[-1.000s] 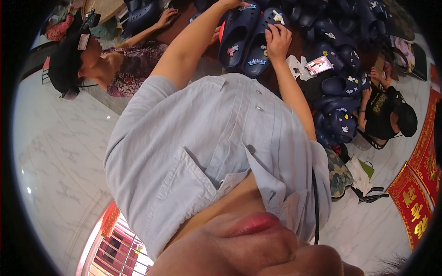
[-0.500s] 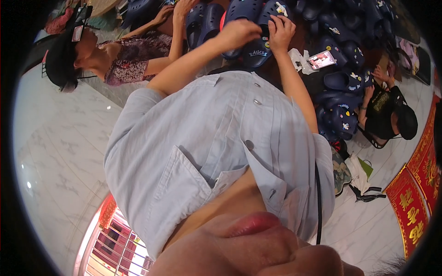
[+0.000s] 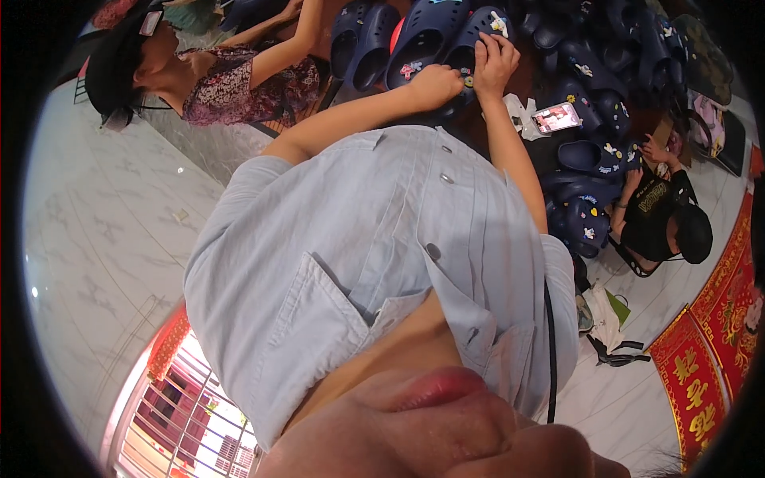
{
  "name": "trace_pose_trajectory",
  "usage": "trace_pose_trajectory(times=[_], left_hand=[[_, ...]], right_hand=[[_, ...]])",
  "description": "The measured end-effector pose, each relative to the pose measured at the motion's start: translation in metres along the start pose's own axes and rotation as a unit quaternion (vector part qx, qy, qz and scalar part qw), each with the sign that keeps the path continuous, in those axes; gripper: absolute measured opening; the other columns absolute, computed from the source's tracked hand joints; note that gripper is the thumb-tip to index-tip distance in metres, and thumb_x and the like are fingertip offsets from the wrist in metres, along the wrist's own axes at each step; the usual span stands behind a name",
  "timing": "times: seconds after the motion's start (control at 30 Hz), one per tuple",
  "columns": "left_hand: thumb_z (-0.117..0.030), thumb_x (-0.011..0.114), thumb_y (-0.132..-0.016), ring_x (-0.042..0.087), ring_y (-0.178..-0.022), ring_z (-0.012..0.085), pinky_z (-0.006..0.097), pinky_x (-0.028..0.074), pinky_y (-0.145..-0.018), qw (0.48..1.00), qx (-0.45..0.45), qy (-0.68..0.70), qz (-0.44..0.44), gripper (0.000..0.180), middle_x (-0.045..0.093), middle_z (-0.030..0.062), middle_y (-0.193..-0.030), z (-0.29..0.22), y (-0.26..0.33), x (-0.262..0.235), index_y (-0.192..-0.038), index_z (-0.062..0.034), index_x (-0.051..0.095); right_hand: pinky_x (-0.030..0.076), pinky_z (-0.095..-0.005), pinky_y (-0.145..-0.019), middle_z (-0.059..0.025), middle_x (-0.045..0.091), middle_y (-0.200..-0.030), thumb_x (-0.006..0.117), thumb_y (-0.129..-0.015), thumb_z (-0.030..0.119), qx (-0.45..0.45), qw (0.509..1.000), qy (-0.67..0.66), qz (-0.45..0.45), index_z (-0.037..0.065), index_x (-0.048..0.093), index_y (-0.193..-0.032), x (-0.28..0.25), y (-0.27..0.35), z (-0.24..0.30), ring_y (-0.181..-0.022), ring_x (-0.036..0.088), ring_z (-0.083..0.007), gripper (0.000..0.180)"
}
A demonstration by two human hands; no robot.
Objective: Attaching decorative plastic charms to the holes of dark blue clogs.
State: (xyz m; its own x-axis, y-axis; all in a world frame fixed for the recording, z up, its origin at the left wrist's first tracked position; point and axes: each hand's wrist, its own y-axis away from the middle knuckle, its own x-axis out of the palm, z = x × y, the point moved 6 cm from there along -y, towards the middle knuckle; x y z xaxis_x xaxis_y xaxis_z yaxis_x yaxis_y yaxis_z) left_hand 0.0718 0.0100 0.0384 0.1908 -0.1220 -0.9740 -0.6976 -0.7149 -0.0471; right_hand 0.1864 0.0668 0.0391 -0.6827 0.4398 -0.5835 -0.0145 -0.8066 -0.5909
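In front of me on the dark table lies a navy clog [image 3: 460, 56], a white figure charm [image 3: 499, 24] on its upper part. My right hand [image 3: 496, 64] rests on the clog's right side with bent fingers gripping it. My left hand [image 3: 437, 86] is closed over the clog's near end, fingertips beside a small round charm [image 3: 468, 81]. Whatever those left fingers pinch is hidden. Close by on the left lies another navy clog [image 3: 418, 40] with a pink and white charm on it.
A pair of plain navy clogs [image 3: 366, 48] lies further left. Many decorated clogs [image 3: 594, 155] cover the table on the right, around a lit phone [image 3: 556, 118] and white plastic [image 3: 522, 115]. Co-workers sit at the left [image 3: 239, 84] and right [image 3: 665, 203].
My left hand has come nearer and slightly right, from beside the clog's middle to its near end, covering the lettered charm seen there before. My right hand stays on the clog's right side.
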Motion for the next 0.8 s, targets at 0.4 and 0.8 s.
trace_pose_trajectory(times=[0.4,0.8], left_hand=[[-0.021,0.078,-0.083,0.058,-0.069,0.0074,0.025,0.045,-0.063,0.814,-0.309,0.446,-0.207,0.023,0.069,0.0,-0.08,0.137,0.04,-0.049,-0.095,-0.002,0.073],[-0.031,0.077,-0.085,0.053,-0.075,0.0067,0.024,0.041,-0.066,0.796,-0.349,0.494,-0.034,0.03,0.066,-0.0028,-0.084,0.254,0.013,0.031,-0.104,-0.0072,0.074]], right_hand=[[0.034,-0.0436,-0.098,-0.0069,0.058,-0.115,0.063,-0.091,0.032,0.015,1.0,-0.015,0.005,0.013,0.072,-0.107,-0.002,0.001,0.001,-0.112,0.046,-0.031,0.026],[0.035,-0.0437,-0.097,-0.0054,0.058,-0.115,0.063,-0.091,0.032,0.012,1.0,-0.006,0.015,0.014,0.072,-0.107,0.0,-0.003,0.004,-0.111,0.046,-0.0299,0.025]])
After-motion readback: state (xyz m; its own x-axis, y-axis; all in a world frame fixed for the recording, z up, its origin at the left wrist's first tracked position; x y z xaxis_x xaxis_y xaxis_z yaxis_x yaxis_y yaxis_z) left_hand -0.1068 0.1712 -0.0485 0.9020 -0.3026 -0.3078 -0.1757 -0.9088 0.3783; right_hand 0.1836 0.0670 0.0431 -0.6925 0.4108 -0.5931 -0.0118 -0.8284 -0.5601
